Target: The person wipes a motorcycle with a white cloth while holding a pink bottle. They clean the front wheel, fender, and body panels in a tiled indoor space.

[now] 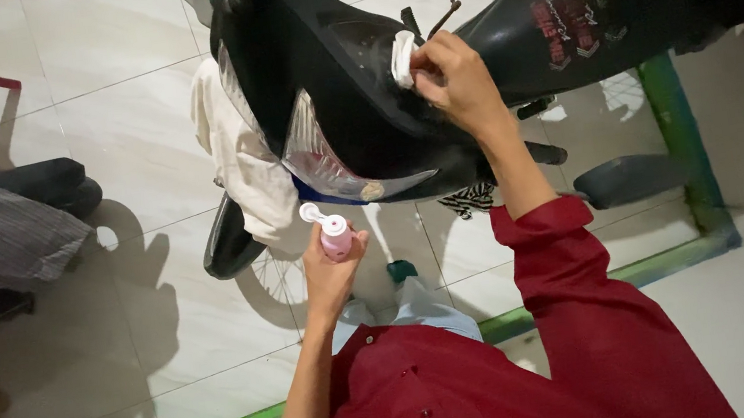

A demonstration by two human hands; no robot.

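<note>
Red shirt [473, 397]: nearest the camera, at 6 o'clock in the view; both sleeves are pushed up the forearms.
Left hand [330, 270]: fingers curled closed around a small pink bottle [336, 239], held upright just below the rear of the motorcycle, slightly left of centre.
Bottle cap [309, 212]: white flip top, swung open toward 11 o'clock from the bottle's neck.
Bottle handling: looks light and squeezable, probably thin plastic; with the cap open it could spill if tipped or gripped hard, so a hold round the middle of the body suits it.
Right hand [455, 78]: closed on a white pad [403, 59], pressing it against the black motorcycle panel [347, 88] at 12 o'clock.
Pad handling: soft and light, likely to bunch up; pinching it between fingertips and thumb keeps it flat on the glossy, likely slippery panel.
Tail lamp [327, 157]: clear lens, at 7 o'clock from the pad.
Cream cloth [236, 160]: draped at 9 o'clock from the lamp.
Floor [112, 128]: pale glossy tiles.
</note>
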